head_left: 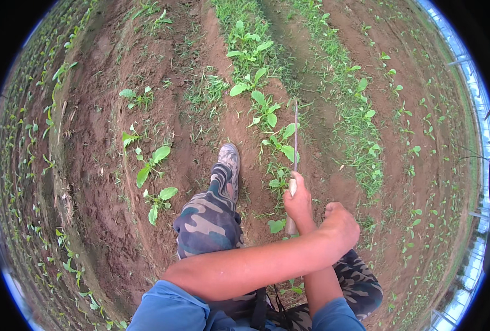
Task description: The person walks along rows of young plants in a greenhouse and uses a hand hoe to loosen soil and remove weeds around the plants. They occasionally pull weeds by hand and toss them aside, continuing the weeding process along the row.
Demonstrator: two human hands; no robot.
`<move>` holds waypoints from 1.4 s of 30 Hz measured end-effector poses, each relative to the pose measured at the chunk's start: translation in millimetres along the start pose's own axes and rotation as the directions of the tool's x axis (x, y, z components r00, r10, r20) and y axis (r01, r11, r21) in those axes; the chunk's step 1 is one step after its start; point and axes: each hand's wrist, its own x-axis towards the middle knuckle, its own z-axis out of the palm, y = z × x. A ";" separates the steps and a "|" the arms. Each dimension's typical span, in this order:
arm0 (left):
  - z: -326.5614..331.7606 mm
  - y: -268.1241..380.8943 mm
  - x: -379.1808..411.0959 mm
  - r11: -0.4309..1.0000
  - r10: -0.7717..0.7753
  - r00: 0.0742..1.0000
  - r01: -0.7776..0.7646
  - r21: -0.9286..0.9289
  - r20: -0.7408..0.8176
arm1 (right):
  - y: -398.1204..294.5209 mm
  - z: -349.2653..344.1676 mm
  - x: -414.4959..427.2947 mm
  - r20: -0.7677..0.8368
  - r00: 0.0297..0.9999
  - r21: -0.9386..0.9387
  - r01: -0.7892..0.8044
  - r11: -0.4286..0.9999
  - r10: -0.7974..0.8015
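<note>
My right hand point(300, 202) grips the pale wooden handle of a hand tool point(296, 136). Its long, narrow metal blade, seen nearly edge-on, points away from me, just right of a row of leafy seedlings point(265, 109). The butt of the handle shows below my hand, close to a low leaf. My left forearm lies across in front of my right one. Beyond it, my left hand point(341, 223) is curled over to the right, near my bent right knee; its palm is hidden, so any object inside it cannot be seen.
My left shoe point(229, 165) stands on reddish soil between plant rows. Larger seedlings point(156, 161) grow to its left. Grassy weeds fill the row ahead point(245, 25) and a strip at right point(358, 136). A pale structure point(476, 82) borders the field's right edge.
</note>
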 end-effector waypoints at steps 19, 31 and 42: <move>-30.2 6.3 12.7 0.998 0.043 0.991 -0.050 0.049 0.125 | -20.3 1.8 9.4 0.062 0.998 -0.058 -0.013 0.998 0.017; -13.3 17.5 31.6 0.995 0.051 0.989 -0.062 0.075 0.137 | -11.2 -2.3 -3.5 0.045 0.995 0.003 0.086 0.996 -0.086; -23.4 13.4 18.6 0.989 0.119 0.979 -0.130 0.064 0.163 | -8.6 -3.0 -15.0 0.129 0.987 -0.069 0.106 0.992 -0.096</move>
